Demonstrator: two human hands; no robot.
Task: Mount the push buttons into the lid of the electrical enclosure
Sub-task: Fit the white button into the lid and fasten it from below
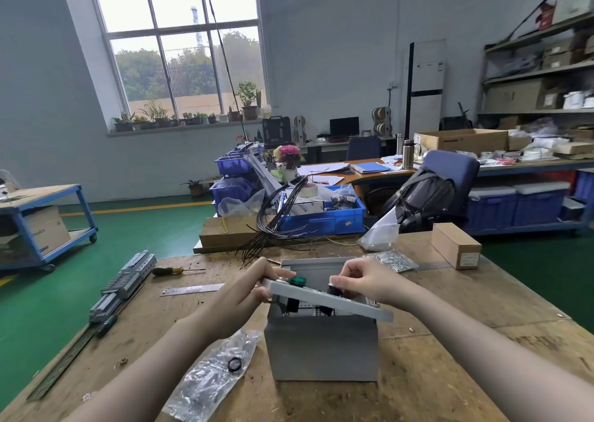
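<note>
- A clear plastic bag (212, 376) lies nearest on the wooden workbench (450, 373), just left of the enclosure, with a black ring (234, 364) resting on it.
- The grey enclosure box (321, 347) stands open-topped at the middle of the bench.
- The lid (337, 299) is held tilted over the box's opening, its left end higher and its right end dipping toward the box's right edge.
- The left hand (254, 288) grips the lid's left end, thumb on top and fingers curled beneath.
- A green push button (297, 281) sits in the lid, just beside the left thumb.
- The right hand (360, 280) has its fingers bent down, pinching a black-bodied push button (332, 289) at the lid's middle.
- Black button bodies hang below the lid inside the box.
- Left of the box lie a steel ruler (193, 289), a yellow-handled screwdriver (170, 271) and lengths of slotted rail (125, 283).
- Behind the right hand lie a bag of small metal parts (390, 259) and a cardboard carton (456, 249).
</note>
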